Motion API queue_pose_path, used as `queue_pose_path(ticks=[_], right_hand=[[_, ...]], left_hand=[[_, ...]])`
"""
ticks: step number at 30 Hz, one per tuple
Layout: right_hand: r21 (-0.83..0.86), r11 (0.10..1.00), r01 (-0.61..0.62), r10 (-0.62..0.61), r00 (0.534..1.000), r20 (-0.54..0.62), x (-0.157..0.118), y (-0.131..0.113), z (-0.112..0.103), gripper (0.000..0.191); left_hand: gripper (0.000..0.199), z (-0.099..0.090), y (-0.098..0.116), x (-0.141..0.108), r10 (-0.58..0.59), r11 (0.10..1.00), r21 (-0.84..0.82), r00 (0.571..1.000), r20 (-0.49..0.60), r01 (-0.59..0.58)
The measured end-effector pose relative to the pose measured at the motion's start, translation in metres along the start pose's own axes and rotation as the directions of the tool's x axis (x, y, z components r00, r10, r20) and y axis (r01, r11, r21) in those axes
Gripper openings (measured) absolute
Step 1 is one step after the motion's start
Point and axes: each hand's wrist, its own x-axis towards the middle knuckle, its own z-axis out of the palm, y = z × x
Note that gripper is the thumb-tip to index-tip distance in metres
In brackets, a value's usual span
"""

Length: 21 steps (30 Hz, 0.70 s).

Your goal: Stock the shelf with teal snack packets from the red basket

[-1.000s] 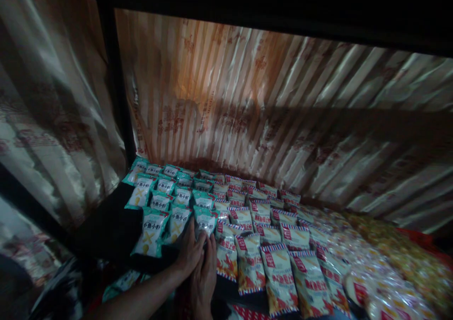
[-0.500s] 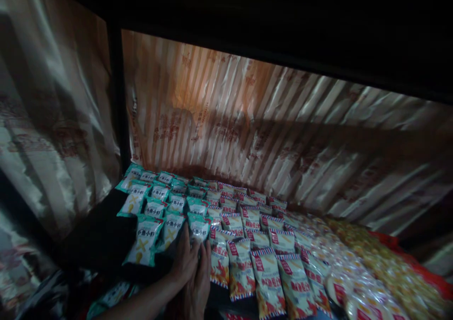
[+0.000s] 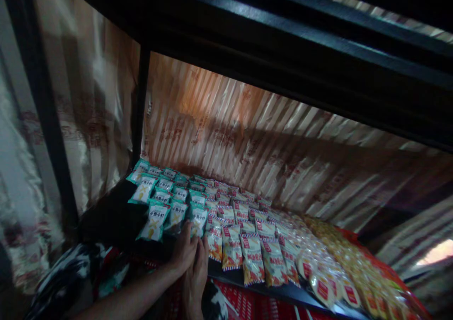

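Teal-and-white snack packets (image 3: 153, 221) stand in overlapping rows at the left of a dark shelf (image 3: 109, 218). At the lower end of the front-row teal packet (image 3: 198, 217), my left hand (image 3: 184, 250) reaches in with its fingers stretched out. My right hand (image 3: 198, 265) lies close against it, fingers also straight and pointing at the same packet. Whether the fingertips press on the packet is hard to tell in the dim light. Just right of my hands are red-and-cream snack packets (image 3: 253, 258) with striped edges.
Clear-wrapped round snacks (image 3: 322, 287) and yellowish wrapped pieces (image 3: 354, 263) fill the shelf's right side. A dark upper shelf (image 3: 283, 37) hangs overhead, and a post (image 3: 141, 103) stands at the back left corner. Red crates (image 3: 247, 303) are below the front edge.
The view has tilted and drawn back, showing more of the upper shelf and the red crates below. My hands stay together at the same teal packet.
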Motion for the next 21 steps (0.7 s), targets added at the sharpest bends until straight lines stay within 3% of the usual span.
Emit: queue_pose_path(ticks=[10, 17, 21], right_hand=[[0.048, 0.998, -0.03, 0.028, 0.998, 0.047, -0.014, -0.02, -0.01, 0.046], [0.06, 0.995, -0.084, 0.075, 0.989, 0.128, -0.023, 0.01, -0.025, 0.048], [0.093, 0.986, -0.14, 0.128, 0.984, 0.122, -0.028, 0.012, -0.026, 0.045]], left_hand=[[0.03, -0.034, 0.024, -0.031, -0.042, 0.995, 0.099, 0.994, 0.099, 0.032], [0.028, -0.025, 0.021, -0.044, -0.042, 0.988, 0.154, 0.985, 0.165, 0.016], [0.025, -0.019, 0.015, -0.046, -0.034, 0.99, 0.144, 0.985, 0.172, 0.009]])
